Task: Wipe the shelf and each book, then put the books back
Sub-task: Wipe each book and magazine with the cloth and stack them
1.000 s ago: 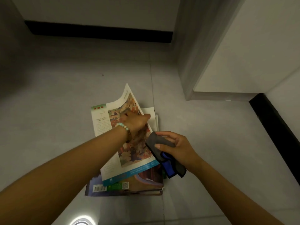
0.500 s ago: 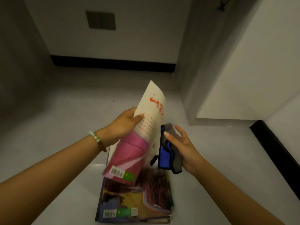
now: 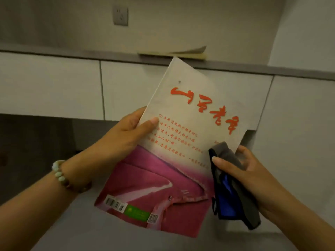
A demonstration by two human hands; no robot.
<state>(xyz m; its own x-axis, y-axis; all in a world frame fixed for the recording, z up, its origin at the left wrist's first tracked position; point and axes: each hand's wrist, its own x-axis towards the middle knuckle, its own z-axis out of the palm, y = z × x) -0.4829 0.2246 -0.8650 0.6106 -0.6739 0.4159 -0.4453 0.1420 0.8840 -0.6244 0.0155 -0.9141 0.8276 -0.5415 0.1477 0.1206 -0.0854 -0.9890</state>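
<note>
Both forearms reach forward, left hand (image 3: 125,134) pinching the book (image 3: 174,142) thumb uppermost, right hand (image 3: 253,171) fingers (image 3: 243,153) curled round the cloth (image 3: 241,205).

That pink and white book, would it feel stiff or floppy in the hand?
Likely bendy: the book looks thin and soft-covered. Probably light too, since the left hand holds it up by one edge, thumb on the cover.

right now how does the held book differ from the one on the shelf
The held book is tilted up in the left hand; the shelf book lies flat. The held book's cover is pink and pale with red lettering; the shelf book looks plain beige, its top curling up. Both are thin.
</note>
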